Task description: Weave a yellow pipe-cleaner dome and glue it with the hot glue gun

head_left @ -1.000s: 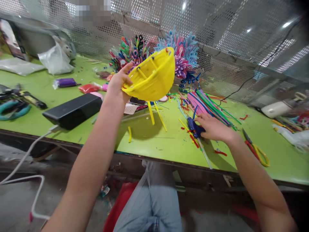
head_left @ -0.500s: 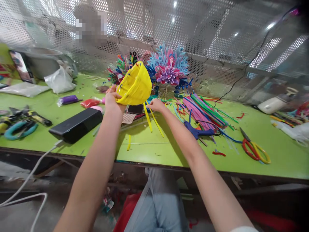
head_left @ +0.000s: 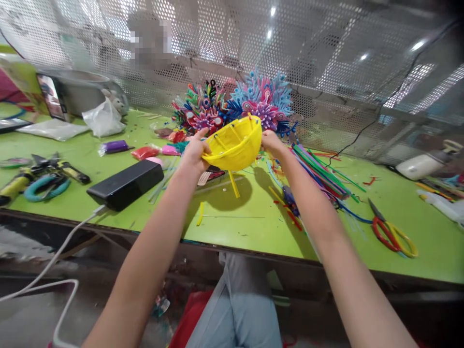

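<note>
A yellow bowl-shaped piece (head_left: 237,150) is held up over the table, its hollow side facing up and towards me, with small dark pins or dots along the rim. My left hand (head_left: 195,152) grips its left edge, thumb on the rim. At the right end, my right hand (head_left: 271,141) is closed against the edge; its fingertips are partly hidden behind the piece. Below the bowl hangs a yellow strip (head_left: 234,184). On the table, a short yellow strip (head_left: 200,214) lies in front. Partly covered by my right forearm is a blue glue gun (head_left: 290,199).
Scissors (head_left: 393,234) and a bundle of coloured pipe cleaners (head_left: 322,171) lie to the right. A black power bank (head_left: 126,184) with a white cable and several pliers (head_left: 47,186) are at left. Behind stand colourful pipe-cleaner flowers (head_left: 263,101) before a perforated metal screen (head_left: 326,63).
The yellow bowl has come down, moved right and turned its hollow side upward. My right hand has risen from the hanging strips to its right edge. The view has shifted slightly left.
</note>
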Demonstrator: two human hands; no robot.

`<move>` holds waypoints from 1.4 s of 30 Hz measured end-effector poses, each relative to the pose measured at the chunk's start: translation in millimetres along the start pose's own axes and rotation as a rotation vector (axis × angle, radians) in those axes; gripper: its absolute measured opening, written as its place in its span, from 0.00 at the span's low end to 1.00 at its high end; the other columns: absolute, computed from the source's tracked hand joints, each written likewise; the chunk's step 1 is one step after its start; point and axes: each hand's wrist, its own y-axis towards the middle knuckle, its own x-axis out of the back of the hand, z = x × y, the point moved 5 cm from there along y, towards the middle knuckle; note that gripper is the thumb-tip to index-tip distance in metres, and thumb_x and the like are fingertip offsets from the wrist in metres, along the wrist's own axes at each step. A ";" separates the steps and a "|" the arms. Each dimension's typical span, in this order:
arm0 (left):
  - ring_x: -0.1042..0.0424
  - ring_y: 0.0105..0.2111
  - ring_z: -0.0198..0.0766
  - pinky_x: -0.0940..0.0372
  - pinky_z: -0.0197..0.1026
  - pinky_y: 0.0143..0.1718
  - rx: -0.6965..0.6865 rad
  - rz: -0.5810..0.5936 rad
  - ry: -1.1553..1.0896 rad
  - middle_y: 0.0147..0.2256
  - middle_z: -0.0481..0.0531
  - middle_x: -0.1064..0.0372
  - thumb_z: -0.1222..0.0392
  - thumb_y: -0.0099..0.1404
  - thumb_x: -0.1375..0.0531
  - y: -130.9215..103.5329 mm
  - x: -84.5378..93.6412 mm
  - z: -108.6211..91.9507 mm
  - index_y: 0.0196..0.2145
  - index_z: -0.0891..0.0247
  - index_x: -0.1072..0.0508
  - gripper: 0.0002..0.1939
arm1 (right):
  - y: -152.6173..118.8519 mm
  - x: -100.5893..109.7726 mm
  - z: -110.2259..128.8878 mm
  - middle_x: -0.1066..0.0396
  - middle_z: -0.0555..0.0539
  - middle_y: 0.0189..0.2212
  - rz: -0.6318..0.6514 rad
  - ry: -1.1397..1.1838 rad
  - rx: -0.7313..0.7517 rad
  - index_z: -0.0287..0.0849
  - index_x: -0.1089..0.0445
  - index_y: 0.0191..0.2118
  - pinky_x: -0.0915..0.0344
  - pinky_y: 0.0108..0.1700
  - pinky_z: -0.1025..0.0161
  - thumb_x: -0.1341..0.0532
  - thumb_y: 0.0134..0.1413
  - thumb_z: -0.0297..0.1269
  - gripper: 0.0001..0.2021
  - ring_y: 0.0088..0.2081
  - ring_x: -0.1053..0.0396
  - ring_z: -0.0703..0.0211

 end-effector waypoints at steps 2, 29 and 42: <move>0.24 0.48 0.42 0.26 0.41 0.41 0.019 0.040 0.053 0.55 0.53 0.29 0.75 0.47 0.49 -6.2 -10.7 6.7 0.68 0.58 0.48 0.49 | -7.2 35.4 -9.3 0.28 0.44 0.31 -0.149 -0.029 0.010 0.40 0.33 0.35 0.36 0.41 0.60 0.46 0.60 0.36 0.07 0.35 0.34 0.57; 0.30 0.53 0.53 0.45 0.55 0.63 -0.173 0.491 1.371 0.51 0.55 0.25 0.61 0.61 0.43 -48.0 -20.8 -2.8 0.44 0.59 0.20 0.16 | -201.1 70.5 8.8 0.28 0.46 0.31 -0.278 -0.323 0.603 0.46 0.28 0.35 0.36 0.37 0.57 0.45 0.64 0.38 0.10 0.33 0.31 0.56; 0.30 0.53 0.54 0.42 0.50 0.60 -0.196 0.562 1.305 0.47 0.53 0.24 0.60 0.55 0.40 -52.2 -21.7 -4.2 0.46 0.58 0.21 0.21 | -151.8 34.1 34.9 0.28 0.50 0.27 -0.045 -0.231 0.602 0.43 0.25 0.29 0.34 0.41 0.56 0.37 0.57 0.44 0.11 0.32 0.30 0.59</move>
